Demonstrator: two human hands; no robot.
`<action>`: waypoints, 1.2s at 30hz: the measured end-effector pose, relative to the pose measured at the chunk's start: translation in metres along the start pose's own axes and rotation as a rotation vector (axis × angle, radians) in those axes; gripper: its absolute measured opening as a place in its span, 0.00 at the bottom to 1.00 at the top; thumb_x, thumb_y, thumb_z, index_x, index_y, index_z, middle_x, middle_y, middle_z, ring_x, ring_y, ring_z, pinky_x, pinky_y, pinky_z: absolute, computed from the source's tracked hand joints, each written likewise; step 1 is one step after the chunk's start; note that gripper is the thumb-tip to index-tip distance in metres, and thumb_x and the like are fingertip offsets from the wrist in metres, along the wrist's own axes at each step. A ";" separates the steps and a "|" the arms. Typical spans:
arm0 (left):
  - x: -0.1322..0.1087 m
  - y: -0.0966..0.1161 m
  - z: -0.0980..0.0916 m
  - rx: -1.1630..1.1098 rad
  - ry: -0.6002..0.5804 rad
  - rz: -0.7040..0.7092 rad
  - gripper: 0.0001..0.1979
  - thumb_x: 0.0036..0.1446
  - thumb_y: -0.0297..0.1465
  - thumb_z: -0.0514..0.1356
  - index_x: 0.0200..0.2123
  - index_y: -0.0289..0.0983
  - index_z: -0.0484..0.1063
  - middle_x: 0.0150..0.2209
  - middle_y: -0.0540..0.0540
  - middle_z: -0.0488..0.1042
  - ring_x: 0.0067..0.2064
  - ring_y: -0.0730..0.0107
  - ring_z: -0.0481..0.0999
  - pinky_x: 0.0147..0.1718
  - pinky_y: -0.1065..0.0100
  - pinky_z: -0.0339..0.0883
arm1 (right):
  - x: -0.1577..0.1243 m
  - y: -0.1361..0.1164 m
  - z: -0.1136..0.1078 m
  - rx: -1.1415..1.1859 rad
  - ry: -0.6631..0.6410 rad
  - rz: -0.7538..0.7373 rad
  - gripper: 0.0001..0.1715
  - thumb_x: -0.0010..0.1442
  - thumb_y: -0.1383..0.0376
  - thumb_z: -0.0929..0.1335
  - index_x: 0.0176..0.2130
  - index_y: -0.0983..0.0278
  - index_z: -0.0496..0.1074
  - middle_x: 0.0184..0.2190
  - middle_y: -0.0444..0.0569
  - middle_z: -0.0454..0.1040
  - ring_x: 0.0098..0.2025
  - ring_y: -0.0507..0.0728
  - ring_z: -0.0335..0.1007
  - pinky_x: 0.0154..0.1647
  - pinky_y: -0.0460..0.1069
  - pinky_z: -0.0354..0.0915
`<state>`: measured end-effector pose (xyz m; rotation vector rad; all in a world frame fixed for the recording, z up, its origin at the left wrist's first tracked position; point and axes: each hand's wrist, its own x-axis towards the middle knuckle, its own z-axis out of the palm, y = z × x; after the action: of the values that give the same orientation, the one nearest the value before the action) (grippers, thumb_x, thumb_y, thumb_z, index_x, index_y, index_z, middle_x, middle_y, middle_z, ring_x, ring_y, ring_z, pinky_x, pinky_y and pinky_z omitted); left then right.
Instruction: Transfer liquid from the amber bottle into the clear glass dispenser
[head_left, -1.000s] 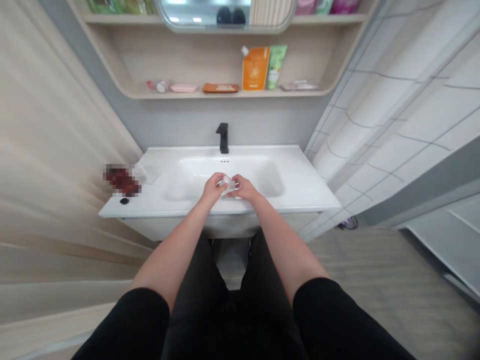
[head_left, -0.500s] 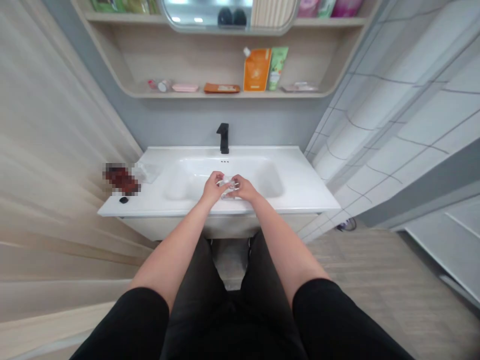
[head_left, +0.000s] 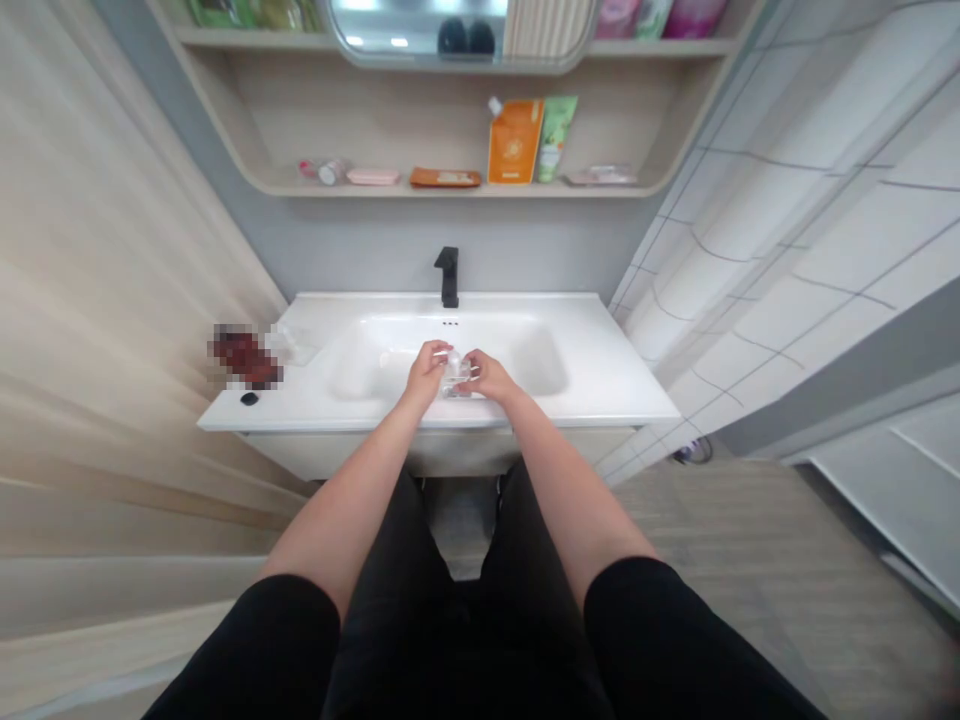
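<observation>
Both my hands meet over the front of the white sink (head_left: 585, 370). My left hand (head_left: 426, 370) and my right hand (head_left: 486, 376) are closed on a small clear, glassy object (head_left: 455, 374) held between them. The left fingers curl over its top, where something pale and round shows. What the object is stays too small to tell. A black tap (head_left: 448, 276) stands behind the basin, straight beyond my hands.
A dark red item (head_left: 244, 358), blurred out, and a small black thing (head_left: 249, 399) lie on the sink's left edge. The shelf (head_left: 450, 188) above carries an orange pouch (head_left: 513, 140), a green tube (head_left: 553, 136) and small flat items. Tiled wall stands to the right.
My hands stay together over the basin on the small clear object; the left fingers have shifted slightly over its top. The view has barely moved.
</observation>
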<state>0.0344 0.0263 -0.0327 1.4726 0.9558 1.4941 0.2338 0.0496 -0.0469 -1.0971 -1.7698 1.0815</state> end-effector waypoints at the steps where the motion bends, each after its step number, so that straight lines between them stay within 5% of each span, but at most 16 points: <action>1: 0.000 0.000 0.000 -0.018 -0.010 -0.001 0.23 0.53 0.34 0.67 0.52 0.43 0.70 0.57 0.41 0.77 0.54 0.58 0.83 0.56 0.55 0.76 | 0.000 0.000 0.000 0.007 -0.005 -0.004 0.39 0.40 0.52 0.84 0.46 0.57 0.71 0.41 0.42 0.78 0.39 0.58 0.78 0.44 0.54 0.75; 6: 0.001 0.000 0.001 0.068 -0.002 -0.009 0.28 0.50 0.34 0.72 0.54 0.43 0.69 0.59 0.39 0.76 0.51 0.58 0.83 0.53 0.56 0.76 | 0.002 0.003 0.000 -0.026 0.007 -0.034 0.38 0.41 0.50 0.84 0.46 0.58 0.72 0.40 0.42 0.77 0.38 0.57 0.75 0.45 0.54 0.75; 12: 0.002 0.000 -0.001 0.024 0.011 -0.021 0.24 0.53 0.31 0.64 0.55 0.44 0.69 0.59 0.40 0.76 0.55 0.57 0.81 0.56 0.55 0.76 | 0.001 0.001 0.000 0.000 -0.001 -0.017 0.40 0.39 0.51 0.85 0.47 0.58 0.72 0.42 0.43 0.78 0.39 0.58 0.76 0.44 0.54 0.74; 19: -0.002 0.005 0.002 0.120 0.003 -0.031 0.26 0.51 0.34 0.72 0.54 0.42 0.74 0.58 0.40 0.80 0.51 0.57 0.83 0.51 0.58 0.76 | 0.000 0.000 0.000 -0.014 -0.008 -0.018 0.39 0.41 0.50 0.85 0.47 0.58 0.71 0.42 0.43 0.78 0.40 0.59 0.76 0.42 0.53 0.73; 23: -0.002 0.005 -0.001 0.066 -0.033 -0.009 0.19 0.59 0.35 0.64 0.54 0.41 0.76 0.59 0.40 0.81 0.55 0.54 0.83 0.54 0.55 0.78 | 0.001 -0.001 0.001 0.012 0.003 -0.028 0.39 0.39 0.52 0.85 0.46 0.58 0.71 0.40 0.42 0.78 0.39 0.58 0.76 0.42 0.53 0.73; 28: 0.000 0.001 -0.001 0.144 -0.032 0.011 0.25 0.57 0.36 0.69 0.58 0.41 0.74 0.63 0.38 0.79 0.52 0.57 0.83 0.53 0.56 0.77 | 0.001 0.000 0.001 0.031 -0.017 -0.016 0.39 0.41 0.51 0.85 0.47 0.58 0.71 0.39 0.41 0.78 0.37 0.57 0.76 0.40 0.52 0.73; 36: 0.000 -0.001 -0.002 0.148 -0.042 0.030 0.22 0.61 0.35 0.65 0.58 0.42 0.74 0.62 0.39 0.79 0.58 0.55 0.82 0.59 0.53 0.76 | 0.000 -0.003 0.000 0.003 0.000 -0.026 0.40 0.39 0.51 0.85 0.46 0.58 0.72 0.40 0.42 0.78 0.38 0.57 0.75 0.43 0.53 0.73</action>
<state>0.0320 0.0270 -0.0332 1.6234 1.0416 1.4336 0.2327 0.0484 -0.0446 -1.0696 -1.7772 1.0684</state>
